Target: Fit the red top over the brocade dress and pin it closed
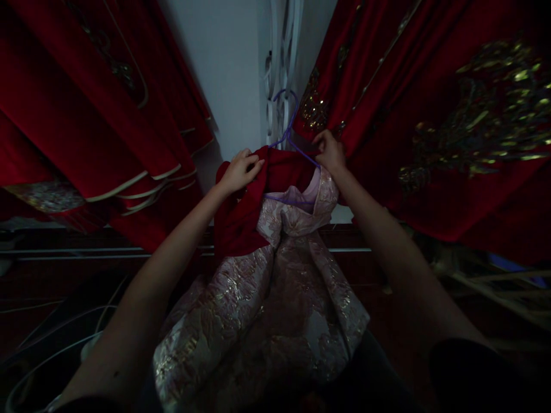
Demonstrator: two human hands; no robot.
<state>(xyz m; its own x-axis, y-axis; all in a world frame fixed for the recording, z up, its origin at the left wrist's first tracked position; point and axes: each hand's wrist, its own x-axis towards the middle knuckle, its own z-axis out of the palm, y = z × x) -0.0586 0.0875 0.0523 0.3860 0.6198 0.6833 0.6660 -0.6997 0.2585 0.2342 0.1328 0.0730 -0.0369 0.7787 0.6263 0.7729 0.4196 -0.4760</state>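
Observation:
A pale pink and gold brocade garment (297,223) hangs on a purple hanger (287,135), its long body spreading down toward me. Red cloth (241,229) lies over its left shoulder and runs behind the neckline along the hanger. My left hand (241,171) is closed on this red cloth at the left shoulder, thumb toward the middle. At the opposite shoulder, my right hand (330,152) pinches the red cloth's upper edge, close to the hanger's arm. The exact spot under the right fingertips is dark and hard to make out.
Red garments with pale trim (142,178) hang on the left. More red garments with gold sequins (486,115) hang on the right. A white scrollwork metal piece (279,63) stands against the pale wall (219,63). White cables (55,344) lie at lower left.

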